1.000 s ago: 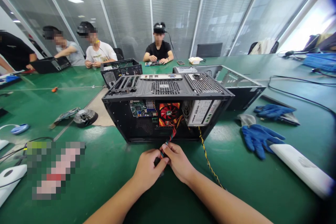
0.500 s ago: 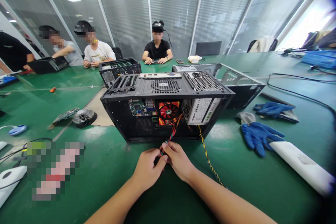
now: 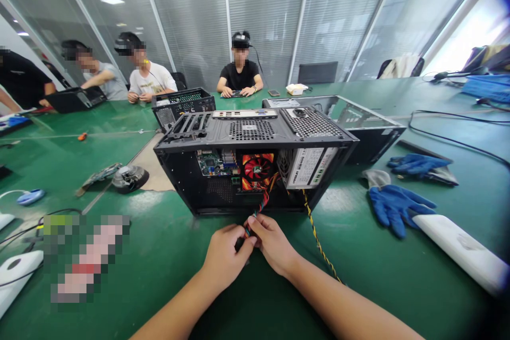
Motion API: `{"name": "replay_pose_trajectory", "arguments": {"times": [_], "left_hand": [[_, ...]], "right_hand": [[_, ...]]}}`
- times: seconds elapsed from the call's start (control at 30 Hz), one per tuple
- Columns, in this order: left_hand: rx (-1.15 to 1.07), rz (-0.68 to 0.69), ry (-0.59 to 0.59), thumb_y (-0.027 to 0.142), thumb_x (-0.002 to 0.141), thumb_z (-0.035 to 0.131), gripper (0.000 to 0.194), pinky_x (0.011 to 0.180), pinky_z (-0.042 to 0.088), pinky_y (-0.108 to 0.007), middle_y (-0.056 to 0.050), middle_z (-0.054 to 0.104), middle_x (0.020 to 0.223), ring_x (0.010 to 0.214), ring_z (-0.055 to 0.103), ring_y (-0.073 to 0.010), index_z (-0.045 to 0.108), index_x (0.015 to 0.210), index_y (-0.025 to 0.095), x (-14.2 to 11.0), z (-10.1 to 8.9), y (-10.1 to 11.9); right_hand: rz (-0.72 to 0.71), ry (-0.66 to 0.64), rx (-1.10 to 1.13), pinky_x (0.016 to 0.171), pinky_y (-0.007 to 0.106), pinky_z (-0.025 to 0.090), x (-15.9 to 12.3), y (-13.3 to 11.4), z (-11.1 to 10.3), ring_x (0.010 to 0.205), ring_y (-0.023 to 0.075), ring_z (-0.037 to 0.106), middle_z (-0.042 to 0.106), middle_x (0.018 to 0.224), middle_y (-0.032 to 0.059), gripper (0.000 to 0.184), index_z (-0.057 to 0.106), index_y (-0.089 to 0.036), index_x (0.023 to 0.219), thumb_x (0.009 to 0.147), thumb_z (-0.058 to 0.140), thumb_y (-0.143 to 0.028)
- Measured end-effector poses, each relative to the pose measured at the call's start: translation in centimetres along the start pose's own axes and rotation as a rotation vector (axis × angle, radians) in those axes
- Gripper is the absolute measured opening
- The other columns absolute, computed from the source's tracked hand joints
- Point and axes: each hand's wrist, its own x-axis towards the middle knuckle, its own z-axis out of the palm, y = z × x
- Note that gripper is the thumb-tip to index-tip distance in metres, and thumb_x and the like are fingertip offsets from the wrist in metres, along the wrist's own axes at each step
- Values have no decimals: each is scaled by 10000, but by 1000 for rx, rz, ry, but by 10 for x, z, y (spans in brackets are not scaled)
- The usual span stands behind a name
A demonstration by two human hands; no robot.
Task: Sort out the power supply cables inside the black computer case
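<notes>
An open black computer case [image 3: 255, 133] lies on its side on the green table [image 3: 167, 255], showing a motherboard, a red fan [image 3: 256, 168] and a power supply [image 3: 306, 166]. A red, blue and black braided cable [image 3: 260, 206] runs out of the case to my hands. My left hand [image 3: 225, 260] and my right hand [image 3: 273, 244] meet just in front of the case, both with fingers pinched closed on the cable's black end. A yellow-and-black twisted cable [image 3: 316, 236] trails from the power supply past my right forearm.
Blue gloves [image 3: 396, 204] and a white panel [image 3: 462, 252] lie at the right. A second empty case [image 3: 358, 122] stands behind. A round cooler fan [image 3: 129, 176] sits on the left. Several other people sit at the far side of the table.
Hardly anything differs: both hands stay pinched on the braided cable end, and the view has shifted slightly.
</notes>
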Motion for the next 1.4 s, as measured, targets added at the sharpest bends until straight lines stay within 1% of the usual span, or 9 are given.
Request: {"name": "replay_pose_trajectory", "arguments": {"times": [0.27, 0.33, 0.5, 0.63, 0.73, 0.9, 1.1, 1.2, 1.4], "left_hand": [[252, 89, 42, 308, 871, 483, 218, 579, 329, -260, -25, 577, 703, 616, 519, -141, 566, 708, 190, -3, 1, -1], [194, 80, 32, 304, 875, 477, 223, 583, 339, -256, -26, 587, 702, 619, 528, -141, 561, 705, 188, -2, 1, 0], [-154, -2, -101, 305, 916, 428, 309, 617, 383, -234, -3, 613, 619, 600, 564, -127, 569, 673, 177, 0, -2, 3], [-293, -63, -126, 350, 925, 415, 360, 578, 381, -228, 3, 604, 572, 554, 554, -123, 572, 659, 165, 2, -4, 3], [-283, -63, -126, 346, 914, 437, 351, 570, 374, -228, 5, 607, 569, 548, 547, -122, 574, 646, 165, 2, -4, 3], [-91, -35, -29, 294, 846, 545, 236, 607, 365, -235, -4, 621, 646, 625, 560, -135, 592, 648, 174, 1, -2, 1], [75, -1, 19, 297, 824, 567, 210, 570, 322, -241, -14, 582, 674, 621, 520, -138, 577, 651, 179, -1, 1, -2], [49, -4, 14, 291, 838, 543, 222, 579, 335, -242, -14, 584, 662, 619, 527, -139, 577, 650, 179, 0, 0, 0], [-195, -44, -67, 305, 904, 448, 319, 615, 386, -238, -4, 621, 613, 596, 565, -129, 584, 648, 173, 1, -2, 3]], "right_hand": [[3, 16, -19, 506, 234, 287, -2, -3, 1, 531, 81, 365, 443, 589, -43, 372, 569, -162, 681, 723, 692, -510], [3, 16, -28, 503, 237, 288, -1, -2, 1, 523, 81, 363, 440, 582, -44, 382, 549, -166, 663, 725, 687, -516], [-4, -2, -53, 493, 246, 289, 1, 0, -1, 507, 88, 363, 432, 563, -47, 366, 535, -177, 674, 762, 650, -512], [-26, -8, -60, 502, 246, 292, 1, 1, -2, 511, 86, 357, 420, 557, -50, 373, 542, -169, 670, 766, 648, -513], [-27, -14, -62, 498, 248, 292, 1, 1, -2, 504, 87, 363, 421, 554, -51, 383, 524, -174, 660, 763, 647, -523], [-13, -8, -57, 489, 244, 274, 1, 0, -1, 497, 79, 348, 414, 565, -55, 391, 499, -177, 647, 751, 661, -518], [-40, -5, -78, 492, 240, 257, 2, 0, 0, 523, 80, 339, 413, 577, -51, 387, 486, -175, 640, 754, 667, -498], [-35, -1, -84, 488, 241, 253, 2, 2, -1, 511, 79, 335, 414, 571, -53, 391, 493, -176, 641, 755, 660, -511], [-38, 0, -77, 503, 248, 297, 3, 4, -2, 512, 89, 365, 420, 566, -51, 371, 542, -173, 679, 774, 637, -519]]}}
